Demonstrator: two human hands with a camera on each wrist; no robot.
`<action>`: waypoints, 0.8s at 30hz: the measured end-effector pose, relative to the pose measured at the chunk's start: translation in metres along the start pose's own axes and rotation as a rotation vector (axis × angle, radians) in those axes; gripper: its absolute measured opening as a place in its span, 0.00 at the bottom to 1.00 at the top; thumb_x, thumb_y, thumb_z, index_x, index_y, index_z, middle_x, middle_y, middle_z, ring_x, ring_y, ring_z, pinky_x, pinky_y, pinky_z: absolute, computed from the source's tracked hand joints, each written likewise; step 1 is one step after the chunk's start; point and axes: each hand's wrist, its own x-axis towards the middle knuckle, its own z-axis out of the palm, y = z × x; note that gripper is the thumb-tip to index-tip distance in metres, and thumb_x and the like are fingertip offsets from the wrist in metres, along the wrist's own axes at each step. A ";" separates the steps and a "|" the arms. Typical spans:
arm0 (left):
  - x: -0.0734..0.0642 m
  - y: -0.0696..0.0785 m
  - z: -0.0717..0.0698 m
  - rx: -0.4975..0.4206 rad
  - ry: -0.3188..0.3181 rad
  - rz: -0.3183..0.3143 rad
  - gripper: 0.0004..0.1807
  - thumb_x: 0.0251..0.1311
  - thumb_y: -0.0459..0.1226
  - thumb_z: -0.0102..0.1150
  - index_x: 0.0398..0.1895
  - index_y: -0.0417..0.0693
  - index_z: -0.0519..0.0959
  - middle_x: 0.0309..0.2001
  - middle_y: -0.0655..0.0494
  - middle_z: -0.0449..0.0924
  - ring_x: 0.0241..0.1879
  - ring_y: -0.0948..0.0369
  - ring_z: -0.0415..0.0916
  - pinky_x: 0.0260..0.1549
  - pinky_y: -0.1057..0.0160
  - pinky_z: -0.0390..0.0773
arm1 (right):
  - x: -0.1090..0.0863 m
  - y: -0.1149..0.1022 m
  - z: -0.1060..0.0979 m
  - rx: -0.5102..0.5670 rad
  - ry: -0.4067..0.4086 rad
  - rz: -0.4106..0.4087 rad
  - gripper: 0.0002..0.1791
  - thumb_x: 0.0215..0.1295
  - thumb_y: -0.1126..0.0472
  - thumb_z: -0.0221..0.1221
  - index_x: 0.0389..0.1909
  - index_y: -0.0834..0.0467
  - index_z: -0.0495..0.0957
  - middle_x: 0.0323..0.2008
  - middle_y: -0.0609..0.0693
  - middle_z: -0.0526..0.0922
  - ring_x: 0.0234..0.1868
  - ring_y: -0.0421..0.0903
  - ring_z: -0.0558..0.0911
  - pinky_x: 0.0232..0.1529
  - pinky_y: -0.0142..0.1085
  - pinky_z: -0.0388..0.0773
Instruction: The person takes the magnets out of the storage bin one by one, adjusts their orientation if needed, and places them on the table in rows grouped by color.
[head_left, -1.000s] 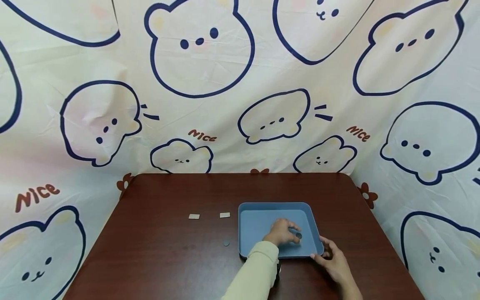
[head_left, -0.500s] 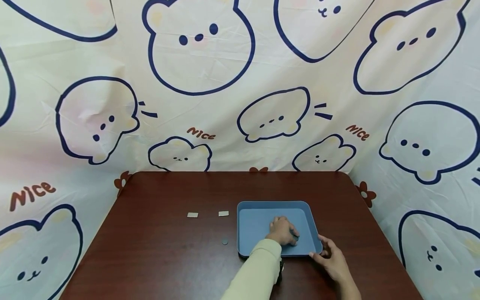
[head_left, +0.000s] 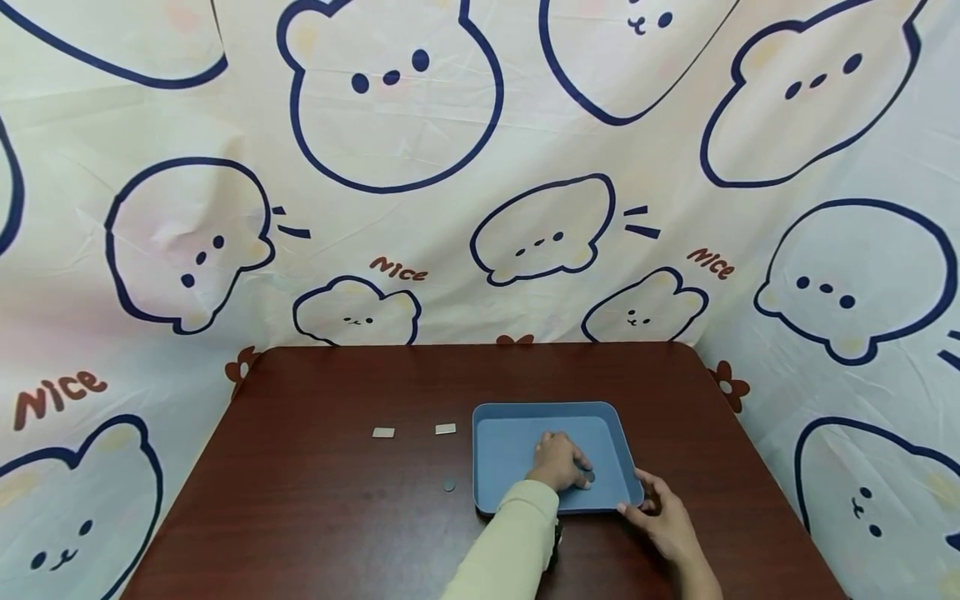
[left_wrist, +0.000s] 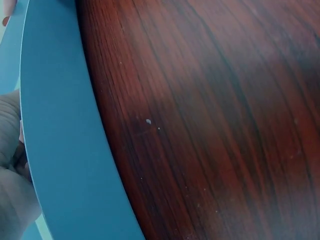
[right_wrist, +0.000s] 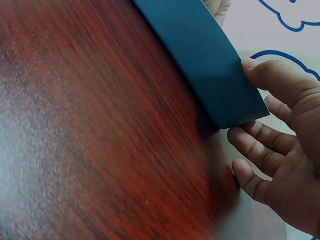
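Note:
A shallow blue tray [head_left: 510, 450] lies on the table. Inside it my left hand [head_left: 557, 461] is lowered, pinching a small dark round disc [head_left: 589, 477] between thumb and fingers; the fingers hide part of the disc. In the left wrist view only part of that hand [left_wrist: 12, 170] shows behind the tray's wall [left_wrist: 65, 125]. My right hand [head_left: 663, 518] grips the tray's near right corner. The right wrist view has its thumb [right_wrist: 280, 77] on the rim and fingers under the corner [right_wrist: 235, 112].
Left of the tray, a grey-green disc [head_left: 449, 485] lies on the brown table [head_left: 322, 500]. Farther back are two small white rectangular pieces [head_left: 383, 432], the other white piece [head_left: 446, 428] being closer to the tray. A printed curtain [head_left: 420, 233] hangs behind.
The fingers of my left hand have drawn closer together around the dark disc, and the hand has shifted slightly within the tray. My right hand keeps its grip on the corner.

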 end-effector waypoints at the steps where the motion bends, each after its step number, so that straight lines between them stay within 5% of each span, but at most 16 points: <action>1: 0.000 0.000 0.000 0.001 -0.001 0.002 0.09 0.33 0.43 0.79 0.19 0.64 0.85 0.36 0.66 0.71 0.45 0.59 0.63 0.45 0.61 0.65 | 0.000 0.000 0.000 0.000 -0.002 0.002 0.38 0.53 0.57 0.68 0.64 0.59 0.63 0.46 0.57 0.75 0.33 0.46 0.73 0.31 0.36 0.68; 11: 0.002 -0.006 0.001 0.027 -0.036 0.049 0.08 0.37 0.46 0.77 0.18 0.66 0.84 0.30 0.71 0.71 0.46 0.60 0.62 0.46 0.62 0.64 | -0.001 0.001 0.001 0.000 0.007 -0.014 0.38 0.52 0.56 0.68 0.63 0.59 0.64 0.43 0.57 0.76 0.31 0.45 0.73 0.30 0.35 0.68; 16: 0.004 -0.009 -0.003 -0.050 -0.031 0.080 0.07 0.40 0.43 0.76 0.19 0.63 0.84 0.25 0.73 0.72 0.41 0.64 0.67 0.48 0.61 0.66 | 0.000 0.000 0.000 -0.018 0.014 -0.020 0.38 0.52 0.56 0.68 0.63 0.60 0.64 0.43 0.56 0.76 0.32 0.45 0.73 0.30 0.35 0.68; 24: -0.003 -0.011 -0.012 -0.207 -0.054 0.115 0.08 0.40 0.37 0.76 0.24 0.56 0.85 0.27 0.70 0.77 0.29 0.70 0.71 0.29 0.67 0.73 | 0.000 0.000 0.000 -0.039 -0.001 -0.008 0.38 0.53 0.56 0.68 0.64 0.60 0.63 0.43 0.56 0.75 0.33 0.46 0.72 0.32 0.37 0.68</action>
